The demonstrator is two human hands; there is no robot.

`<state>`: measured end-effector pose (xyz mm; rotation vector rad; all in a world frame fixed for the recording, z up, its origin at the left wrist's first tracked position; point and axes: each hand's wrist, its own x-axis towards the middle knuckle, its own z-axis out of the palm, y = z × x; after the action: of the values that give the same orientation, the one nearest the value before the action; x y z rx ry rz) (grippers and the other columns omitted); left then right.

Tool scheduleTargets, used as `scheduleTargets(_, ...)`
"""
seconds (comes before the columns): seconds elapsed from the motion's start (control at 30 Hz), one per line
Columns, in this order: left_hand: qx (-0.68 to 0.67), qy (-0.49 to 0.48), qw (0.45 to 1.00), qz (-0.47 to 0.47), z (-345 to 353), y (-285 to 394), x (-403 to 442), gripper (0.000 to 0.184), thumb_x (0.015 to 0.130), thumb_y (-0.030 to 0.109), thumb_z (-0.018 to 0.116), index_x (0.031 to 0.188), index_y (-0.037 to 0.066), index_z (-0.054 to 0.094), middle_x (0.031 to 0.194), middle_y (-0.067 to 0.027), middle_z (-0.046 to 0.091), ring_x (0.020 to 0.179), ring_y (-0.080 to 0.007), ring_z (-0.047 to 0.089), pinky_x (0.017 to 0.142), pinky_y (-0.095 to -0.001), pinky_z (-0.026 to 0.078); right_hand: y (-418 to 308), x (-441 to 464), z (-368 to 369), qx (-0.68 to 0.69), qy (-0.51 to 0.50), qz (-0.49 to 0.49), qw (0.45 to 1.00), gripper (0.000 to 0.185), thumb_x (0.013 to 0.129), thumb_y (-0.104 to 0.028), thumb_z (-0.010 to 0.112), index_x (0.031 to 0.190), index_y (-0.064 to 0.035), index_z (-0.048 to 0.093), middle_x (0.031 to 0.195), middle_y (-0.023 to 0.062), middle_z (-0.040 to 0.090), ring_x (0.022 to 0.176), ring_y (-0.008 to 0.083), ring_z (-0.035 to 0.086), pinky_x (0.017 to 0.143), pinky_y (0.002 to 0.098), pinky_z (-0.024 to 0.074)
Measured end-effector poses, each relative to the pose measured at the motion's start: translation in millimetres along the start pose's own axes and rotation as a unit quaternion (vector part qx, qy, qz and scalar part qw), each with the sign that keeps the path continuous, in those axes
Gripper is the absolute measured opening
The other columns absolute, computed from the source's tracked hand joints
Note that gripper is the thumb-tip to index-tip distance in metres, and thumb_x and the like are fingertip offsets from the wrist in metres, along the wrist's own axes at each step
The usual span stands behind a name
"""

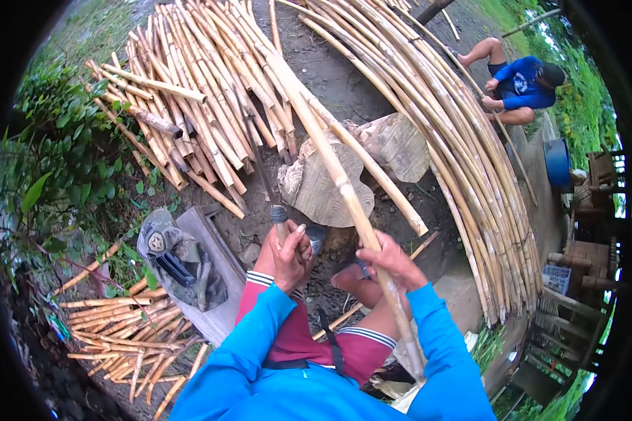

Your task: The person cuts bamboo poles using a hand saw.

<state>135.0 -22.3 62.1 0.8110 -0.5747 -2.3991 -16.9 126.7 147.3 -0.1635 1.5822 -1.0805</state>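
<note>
My left hand (291, 254) is closed around the handle of a long knife (279, 216), whose narrow dark blade points up and away from me. My right hand (392, 261) grips a long bamboo pole (340, 179), which slants from beside my right thigh, over a cut log (326, 189), toward the far bamboo pile. Another bamboo piece (386, 186) lies across the wood to the right of the held pole. A second log section (395, 147) sits behind the first. The knife blade is apart from the pole.
A large heap of cut bamboo (196, 91) lies ahead left; long bamboo poles (463, 161) curve along the right. Shorter pieces (126, 337) lie lower left. A camouflage cap (165, 238) rests on a wooden bench (211, 256). A person in blue (523, 88) sits far right, holding a pole.
</note>
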Motion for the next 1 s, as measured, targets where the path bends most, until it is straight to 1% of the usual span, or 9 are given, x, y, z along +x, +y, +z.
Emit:
scheduleTargets(0.1, -0.057, 0.014, 0.998, -0.004, -4, -7, 5, 0.019, 0.089, 0.017, 0.060, 0.084, 0.010, 0.044, 0.055, -0.0007, 0.039, 0.041, -0.0107, 0.039, 0.039, -0.0256, 0.035, -56, 47, -17, -0.059, -0.038, -0.070, 0.995, 0.034, 0.082, -0.023, 0.072, 0.102, -0.0063, 0.050, 0.072, -0.0011, 0.052, 0.050, 0.0074, 0.054, 0.041, 0.0223, 0.0432)
scheduleTargets(0.2, -0.057, -0.003, 0.998, -0.016, -10, -12, 10, 0.018, 0.090, 0.017, 0.059, 0.084, 0.010, 0.044, 0.055, -0.0010, 0.039, 0.040, -0.0115, 0.040, 0.039, -0.0272, 0.036, -121, 102, -23, -0.287, 0.061, -0.119, 0.948, 0.039, 0.085, -0.035, 0.065, 0.100, 0.0001, 0.057, 0.071, 0.0025, 0.056, 0.052, 0.0124, 0.055, 0.047, 0.0275, 0.0468)
scheduleTargets(0.27, -0.057, -0.013, 0.998, -0.022, -12, -14, 11, 0.017, 0.090, 0.018, 0.058, 0.084, 0.010, 0.044, 0.055, -0.0013, 0.039, 0.040, -0.0119, 0.040, 0.039, -0.0277, 0.036, -129, 123, -24, -0.335, 0.113, -0.145, 0.924, 0.047, 0.084, -0.039, 0.064, 0.100, 0.0041, 0.058, 0.079, 0.0116, 0.062, 0.066, 0.0214, 0.063, 0.061, 0.0359, 0.0530)
scheduleTargets(0.37, -0.061, -0.031, 0.997, -0.025, -23, -19, 12, 0.010, 0.093, 0.018, 0.054, 0.093, 0.010, 0.048, 0.056, -0.0025, 0.039, 0.041, -0.0143, 0.040, 0.038, -0.0295, 0.036, -91, 143, -29, -0.522, 0.239, -0.291, 0.766, 0.056, 0.078, -0.037, 0.067, 0.112, 0.0046, 0.054, 0.113, 0.0285, 0.053, 0.106, 0.0419, 0.057, 0.088, 0.0495, 0.0494)
scheduleTargets(0.47, -0.076, -0.067, 0.994, -0.042, -27, -22, 13, 0.012, 0.095, 0.020, 0.049, 0.103, 0.010, 0.051, 0.059, -0.0037, 0.039, 0.043, -0.0169, 0.041, 0.039, -0.0314, 0.036, -65, 123, -30, -0.582, 0.277, -0.197, 0.739, 0.065, 0.080, -0.034, 0.067, 0.129, 0.0015, 0.044, 0.111, 0.0250, 0.055, 0.109, 0.0420, 0.056, 0.093, 0.0500, 0.0474)
scheduleTargets(0.53, -0.080, -0.022, 0.995, -0.056, -13, -17, 7, 0.013, 0.092, 0.017, 0.054, 0.087, 0.009, 0.045, 0.056, -0.0028, 0.040, 0.041, -0.0134, 0.040, 0.039, -0.0285, 0.036, -49, 114, -36, -0.555, 0.321, -0.228, 0.733, 0.055, 0.078, -0.022, 0.065, 0.125, 0.0005, 0.045, 0.105, 0.0218, 0.056, 0.104, 0.0430, 0.057, 0.087, 0.0525, 0.0493)
scheduleTargets(0.6, -0.066, -0.032, 0.995, -0.071, -12, -17, 5, 0.013, 0.092, 0.017, 0.053, 0.087, 0.009, 0.045, 0.057, -0.0032, 0.040, 0.042, -0.0135, 0.041, 0.039, -0.0287, 0.036, -33, 109, -51, -0.606, 0.328, -0.178, 0.702, 0.044, 0.070, -0.015, 0.064, 0.110, 0.0000, 0.053, 0.108, 0.0179, 0.053, 0.102, 0.0378, 0.058, 0.081, 0.0521, 0.0509)
scheduleTargets(0.7, -0.046, -0.070, 0.994, -0.075, -16, -19, 6, 0.013, 0.092, 0.017, 0.053, 0.089, 0.007, 0.047, 0.058, -0.0043, 0.039, 0.043, -0.0149, 0.040, 0.040, -0.0292, 0.035, -2, 115, -67, -0.604, 0.401, -0.245, 0.644, 0.035, 0.067, -0.013, 0.066, 0.100, -0.0027, 0.058, 0.102, 0.0138, 0.053, 0.097, 0.0334, 0.056, 0.076, 0.0481, 0.0480)
scheduleTargets(1.0, 0.083, -0.088, 0.989, -0.080, -8, -14, 1, 0.016, 0.093, 0.023, 0.054, 0.086, 0.011, 0.046, 0.058, -0.0026, 0.039, 0.044, -0.0138, 0.038, 0.041, -0.0290, 0.035, 8, 92, -53, -0.547, 0.426, -0.228, 0.683, 0.050, 0.065, -0.019, 0.067, 0.108, 0.0016, 0.052, 0.101, 0.0175, 0.049, 0.096, 0.0357, 0.053, 0.079, 0.0473, 0.0444)
